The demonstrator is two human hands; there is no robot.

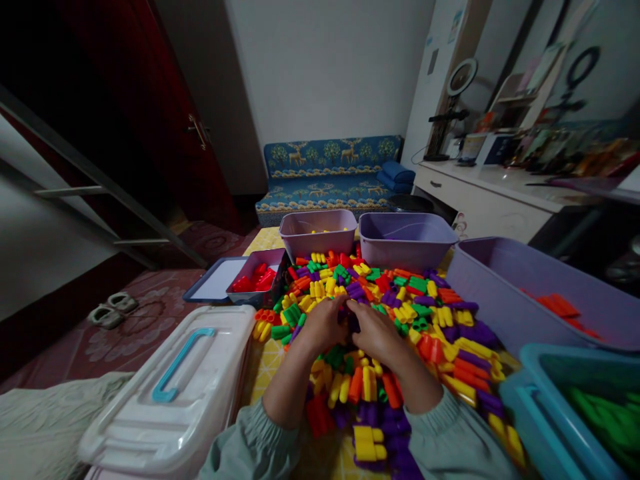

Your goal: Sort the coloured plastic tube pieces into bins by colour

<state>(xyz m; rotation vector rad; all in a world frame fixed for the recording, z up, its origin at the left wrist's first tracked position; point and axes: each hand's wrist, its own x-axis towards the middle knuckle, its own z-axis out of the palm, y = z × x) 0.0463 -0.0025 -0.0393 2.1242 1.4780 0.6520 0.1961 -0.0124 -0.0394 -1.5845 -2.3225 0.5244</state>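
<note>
A wide pile of bullet-shaped plastic building blocks (370,385) in yellow, green, red, orange and purple covers the yellow patterned table. Over the middle of it, my left hand (323,325) and my right hand (374,328) come close together, with fingers curled inward. Dark purple shows in the gap between them, but the fingertips are partly hidden, so what they grip is unclear. Around both wrists lie more loose blocks. A yellow joined block (369,444) rests on purple ones nearer to me.
Behind the pile stand a lilac bin (319,237) holding some yellow pieces and a purple bin (407,250). At right are a bin (493,293) with orange blocks and a teal bin (537,407) with green ones. Leftward sit a box (280,287) of red blocks and a lidded container (210,393).
</note>
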